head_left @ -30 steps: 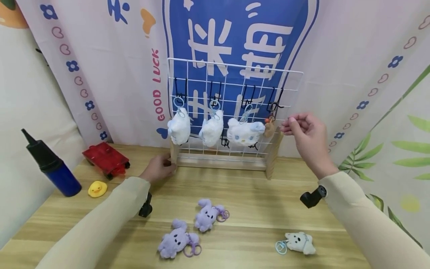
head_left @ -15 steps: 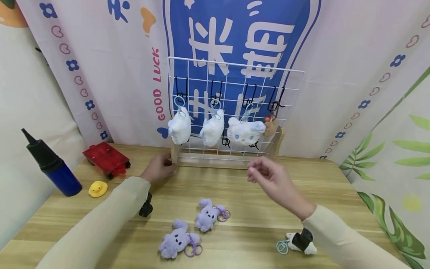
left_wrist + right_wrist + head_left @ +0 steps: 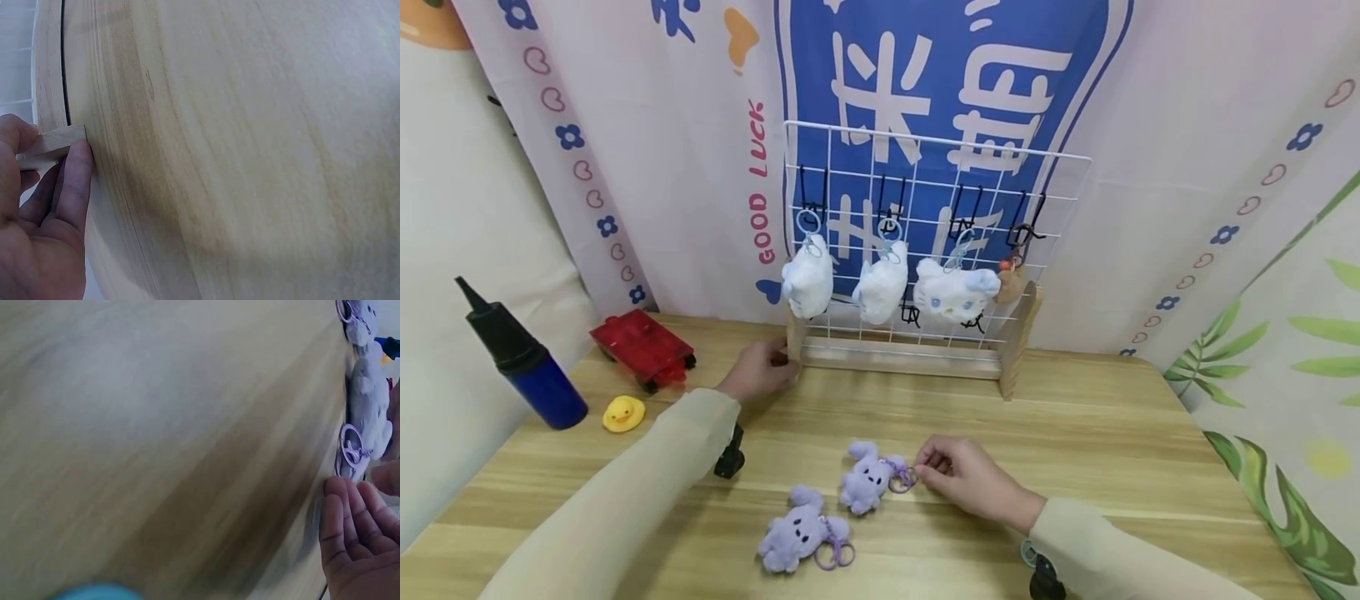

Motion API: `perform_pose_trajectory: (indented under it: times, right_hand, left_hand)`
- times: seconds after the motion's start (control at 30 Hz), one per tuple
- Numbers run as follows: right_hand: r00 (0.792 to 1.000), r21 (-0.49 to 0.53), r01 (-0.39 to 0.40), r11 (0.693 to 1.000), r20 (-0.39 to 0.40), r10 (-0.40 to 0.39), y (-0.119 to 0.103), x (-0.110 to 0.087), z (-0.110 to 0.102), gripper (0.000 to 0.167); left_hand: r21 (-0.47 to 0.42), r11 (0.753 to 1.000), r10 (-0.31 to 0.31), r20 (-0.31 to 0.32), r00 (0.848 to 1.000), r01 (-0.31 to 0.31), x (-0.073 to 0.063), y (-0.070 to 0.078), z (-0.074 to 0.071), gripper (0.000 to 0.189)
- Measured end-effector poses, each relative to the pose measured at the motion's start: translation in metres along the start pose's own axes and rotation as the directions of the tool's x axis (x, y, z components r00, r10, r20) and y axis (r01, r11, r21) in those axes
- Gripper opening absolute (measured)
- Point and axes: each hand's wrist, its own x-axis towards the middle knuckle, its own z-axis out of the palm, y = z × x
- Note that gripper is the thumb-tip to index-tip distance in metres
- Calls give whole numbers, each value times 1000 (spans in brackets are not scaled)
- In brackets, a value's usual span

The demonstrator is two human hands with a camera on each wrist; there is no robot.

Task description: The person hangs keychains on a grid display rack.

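My left hand (image 3: 758,372) grips the left wooden foot (image 3: 59,139) of a white wire display rack (image 3: 902,358), thumb on one side and fingers on the other. My right hand (image 3: 973,479) is beside the purple ring (image 3: 904,478) of a purple plush keychain (image 3: 862,485). In the right wrist view its fingers (image 3: 334,519) lie extended near that ring, the thumb apart; whether they touch it I cannot tell. A second purple plush keychain (image 3: 793,536) lies closer to me. A light blue ring (image 3: 1027,552) shows beside my right sleeve; the plush is hidden.
White plush keychains (image 3: 955,292) and a brown one (image 3: 1011,285) hang from black hooks on the rack. At left are a blue and black hand pump (image 3: 527,367), a red toy cart (image 3: 642,346) and a yellow rubber duck (image 3: 623,413). A printed curtain (image 3: 700,167) hangs behind.
My right hand has come down and leftward from the rack's right side to the nearer purple keychain's ring. The left hand stays on the rack's foot. The view has shifted slightly.
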Motion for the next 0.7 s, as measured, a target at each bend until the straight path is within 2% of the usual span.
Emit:
perform_pose_trajectory:
  times: [0.3, 0.7]
  right_hand:
    - [1000, -25, -28, 999, 8, 28, -2, 6, 7, 9]
    - [999, -1, -9, 1000, 49, 9, -1, 9, 10, 3]
  left_hand:
    - [7, 1000, 9, -5, 1000, -9, 1, 0, 0, 55]
    - [-4, 1000, 8, -6, 1000, -8, -1, 3, 1, 57]
